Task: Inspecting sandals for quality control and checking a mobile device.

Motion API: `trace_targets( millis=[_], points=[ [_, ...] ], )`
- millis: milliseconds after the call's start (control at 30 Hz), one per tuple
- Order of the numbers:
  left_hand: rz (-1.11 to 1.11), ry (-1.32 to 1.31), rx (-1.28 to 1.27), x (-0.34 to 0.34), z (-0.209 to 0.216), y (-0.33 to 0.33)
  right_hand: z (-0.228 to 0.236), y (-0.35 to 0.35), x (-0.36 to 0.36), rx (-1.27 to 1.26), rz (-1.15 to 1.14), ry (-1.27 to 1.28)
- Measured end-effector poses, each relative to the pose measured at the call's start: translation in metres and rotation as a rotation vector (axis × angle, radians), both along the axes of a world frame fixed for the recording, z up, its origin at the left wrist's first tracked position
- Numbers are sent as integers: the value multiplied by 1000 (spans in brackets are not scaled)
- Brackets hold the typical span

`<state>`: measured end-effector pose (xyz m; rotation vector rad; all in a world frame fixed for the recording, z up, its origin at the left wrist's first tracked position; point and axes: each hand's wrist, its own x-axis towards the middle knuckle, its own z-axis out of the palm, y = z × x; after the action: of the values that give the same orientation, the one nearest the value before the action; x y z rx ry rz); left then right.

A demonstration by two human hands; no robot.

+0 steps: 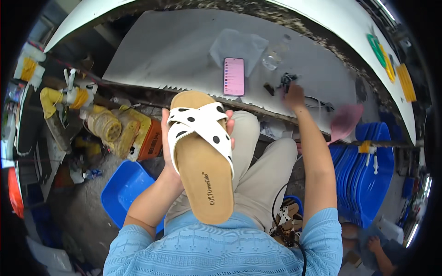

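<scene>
My left hand [166, 142] is wrapped round a slide sandal [202, 170] from beneath, its fingers showing at the right of the straps. The sandal has a tan footbed and two crossed white straps with black dots, and its toe points away from me. My right arm stretches to the grey worktable. There my right hand [294, 95] is closed at a small dark tangled object [287, 80], too small to make out. A small dark piece [269, 89] lies just left of it. A phone [234, 77] with a lit pink screen lies farther left.
A clear plastic bag [237, 48] and a clear bottle [272, 59] lie on the table [161, 50]. Stacked blue basins [363, 175] stand at right, one blue basin [122, 186] at left. More dotted sandals [287, 216] sit low beside me. A yellow-orange machine [124, 131] stands left.
</scene>
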<state>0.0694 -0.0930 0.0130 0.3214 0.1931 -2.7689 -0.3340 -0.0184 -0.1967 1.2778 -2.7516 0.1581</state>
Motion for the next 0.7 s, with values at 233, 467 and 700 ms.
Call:
trace_targets(
  millis=[233, 467, 700],
  points=[
    [19, 40, 61, -10, -1, 1, 3, 25, -63, -223, -278, 270],
    [25, 43, 135, -16, -1, 7, 138, 73, 90, -826, -70, -130],
    [-113, 51, -11, -25, -2, 15, 219, 140, 237, -802, 617, -419]
  ],
)
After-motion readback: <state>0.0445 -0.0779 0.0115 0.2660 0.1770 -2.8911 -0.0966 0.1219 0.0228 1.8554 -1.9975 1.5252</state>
